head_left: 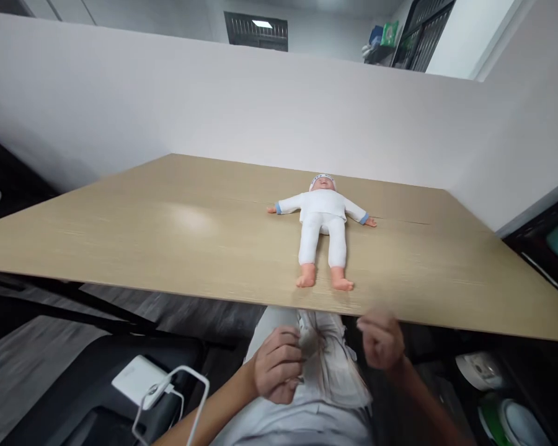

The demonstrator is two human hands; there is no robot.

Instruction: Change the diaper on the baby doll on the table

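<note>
A baby doll [323, 226] in a white suit with blue cuffs lies on its back on the wooden table [167, 235], feet toward me. Both my hands are below the table's near edge, over my lap. My left hand [276, 365] is closed, its fingers pinching a small pale piece of cloth [309, 341]. My right hand [381, 341] is curled into a loose fist just right of it, blurred by motion; whatever it holds is not visible. Neither hand touches the doll.
A white partition wall [260, 105] rises behind and to the right of the table. A white power bank with a cable [142, 381] rests on a dark seat at lower left. Bowls and containers [502, 409] sit on the floor at lower right.
</note>
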